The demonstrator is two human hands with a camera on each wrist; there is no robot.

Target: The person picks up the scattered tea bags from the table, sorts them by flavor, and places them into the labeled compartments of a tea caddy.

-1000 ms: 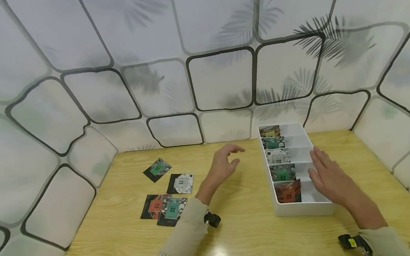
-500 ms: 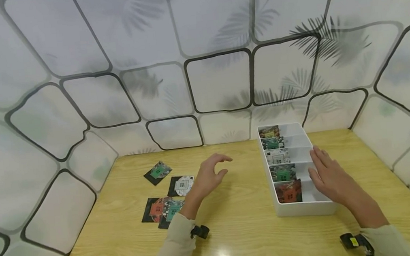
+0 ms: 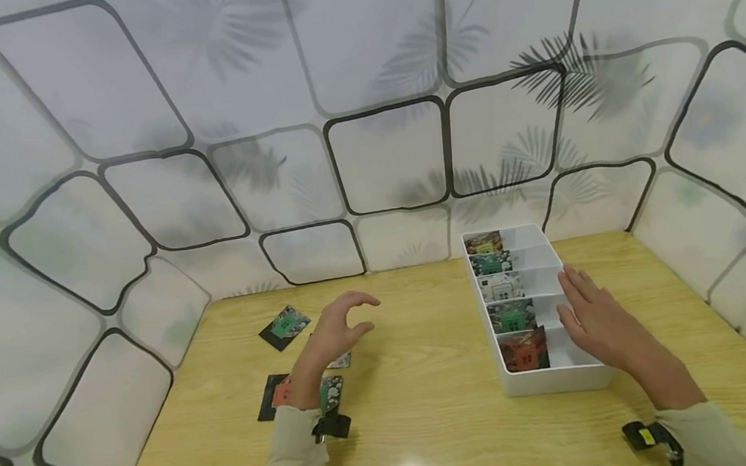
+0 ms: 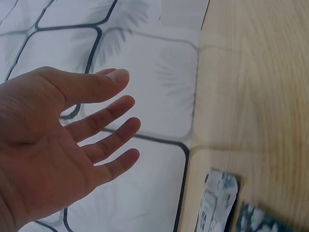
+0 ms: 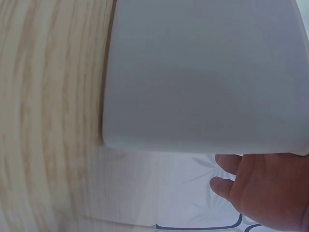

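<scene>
My left hand [image 3: 335, 332] hovers over the loose packets on the table, thumb and fingers loosely curved and apart. Nothing is in its grasp in the left wrist view. Beneath and around it lie a green-labelled packet [image 3: 284, 327], a partly hidden white packet [image 3: 340, 360], a red-labelled packet [image 3: 274, 397] and a teal packet [image 3: 332, 393], the last two partly covered by the wrist. My right hand [image 3: 603, 320] rests with straight fingers along the right rim of a white divided box [image 3: 555, 380]. Each compartment has a packet at its left side, such as the red one [image 3: 525, 351] in front.
The wooden table [image 3: 424, 362] stretches between the loose packets and the box. A patterned white wall covering [image 3: 387, 161] encloses the back and both sides. The box's far end stands close to the back wall.
My left hand has moved left, away from the box and over the loose packets. The right hand stays at the box's rim. The head view has shifted slightly.
</scene>
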